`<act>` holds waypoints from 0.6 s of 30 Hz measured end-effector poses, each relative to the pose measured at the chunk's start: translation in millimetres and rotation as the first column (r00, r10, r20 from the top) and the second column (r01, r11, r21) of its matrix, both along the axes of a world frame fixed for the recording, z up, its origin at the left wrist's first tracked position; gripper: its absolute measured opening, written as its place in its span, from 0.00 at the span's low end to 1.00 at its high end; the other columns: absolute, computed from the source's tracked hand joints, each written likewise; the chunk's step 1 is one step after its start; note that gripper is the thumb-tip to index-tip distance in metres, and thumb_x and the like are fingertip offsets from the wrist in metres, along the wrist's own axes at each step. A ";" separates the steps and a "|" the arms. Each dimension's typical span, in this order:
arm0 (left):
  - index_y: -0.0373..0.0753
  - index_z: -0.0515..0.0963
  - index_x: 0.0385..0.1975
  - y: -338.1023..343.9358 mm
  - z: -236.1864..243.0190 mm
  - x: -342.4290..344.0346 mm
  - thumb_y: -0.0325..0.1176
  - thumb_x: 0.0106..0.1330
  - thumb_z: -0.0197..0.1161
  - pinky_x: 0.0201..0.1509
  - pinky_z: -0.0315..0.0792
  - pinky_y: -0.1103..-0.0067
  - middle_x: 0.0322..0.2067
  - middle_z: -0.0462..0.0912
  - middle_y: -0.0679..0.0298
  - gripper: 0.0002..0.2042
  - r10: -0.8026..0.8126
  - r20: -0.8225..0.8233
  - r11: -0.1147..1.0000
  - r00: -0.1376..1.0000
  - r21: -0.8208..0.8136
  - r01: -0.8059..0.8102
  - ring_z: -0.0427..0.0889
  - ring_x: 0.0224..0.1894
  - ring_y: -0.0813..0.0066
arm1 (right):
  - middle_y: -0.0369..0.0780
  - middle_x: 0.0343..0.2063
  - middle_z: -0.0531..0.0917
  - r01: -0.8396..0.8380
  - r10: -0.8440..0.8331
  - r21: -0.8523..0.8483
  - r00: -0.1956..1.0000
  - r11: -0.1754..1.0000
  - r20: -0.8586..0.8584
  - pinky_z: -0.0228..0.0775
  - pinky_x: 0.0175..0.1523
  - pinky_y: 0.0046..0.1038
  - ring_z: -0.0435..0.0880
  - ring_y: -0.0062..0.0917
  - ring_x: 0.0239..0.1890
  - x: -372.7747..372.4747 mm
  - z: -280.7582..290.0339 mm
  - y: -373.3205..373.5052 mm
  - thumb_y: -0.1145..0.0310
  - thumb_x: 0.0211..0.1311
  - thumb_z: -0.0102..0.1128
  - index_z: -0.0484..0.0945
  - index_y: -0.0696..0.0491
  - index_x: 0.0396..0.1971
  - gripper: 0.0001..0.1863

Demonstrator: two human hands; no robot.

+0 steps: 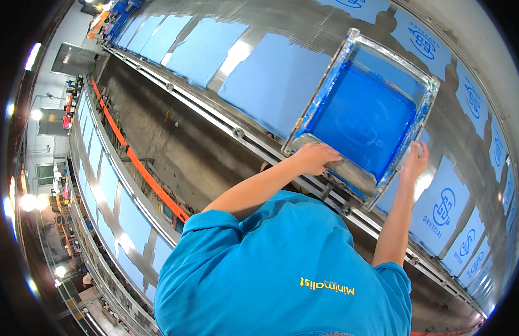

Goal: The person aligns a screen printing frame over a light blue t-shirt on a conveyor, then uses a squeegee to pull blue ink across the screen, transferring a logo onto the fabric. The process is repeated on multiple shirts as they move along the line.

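A screen-printing frame [340, 61] with pale, ink-stained rails lies tilted on the long table before me. Bright blue ink [363, 115] coats the mesh inside it. At the near end of the frame, my left hand [320, 159] is closed on a long squeegee [352, 175], its fingers over the bar. My right hand [416, 161] is beside the frame's right rail, fingers raised, loosely bent and apart. Whether it touches the rail I cannot tell. Right of it lies a light blue fabric piece [441, 204] with a darker blue print.
Plain light blue fabric pieces [206, 50] lie left of the frame, and several printed ones lie to the right and far side. A metal rail [203, 117] edges the table. Across the aisle floor [175, 126] stands another fabric-covered table [131, 224] with an orange strip [139, 162].
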State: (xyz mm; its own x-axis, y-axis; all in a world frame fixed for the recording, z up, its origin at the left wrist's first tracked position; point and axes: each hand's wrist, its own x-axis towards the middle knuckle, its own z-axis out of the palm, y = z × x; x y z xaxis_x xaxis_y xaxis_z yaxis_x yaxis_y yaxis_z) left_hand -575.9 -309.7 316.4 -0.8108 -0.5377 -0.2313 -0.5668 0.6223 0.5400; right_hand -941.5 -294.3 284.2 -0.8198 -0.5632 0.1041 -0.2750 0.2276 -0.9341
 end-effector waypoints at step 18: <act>0.41 0.78 0.54 -146.2 30.8 208.3 0.30 0.55 0.65 0.56 0.79 0.63 0.53 0.83 0.59 0.23 -0.091 -0.069 0.976 0.993 -0.207 0.075 0.83 0.55 0.57 | 0.42 0.55 0.85 0.021 0.029 0.342 0.990 0.939 -0.139 0.72 0.63 0.35 0.83 0.36 0.56 214.4 -27.0 -146.6 0.54 0.64 0.70 0.81 0.48 0.58 0.25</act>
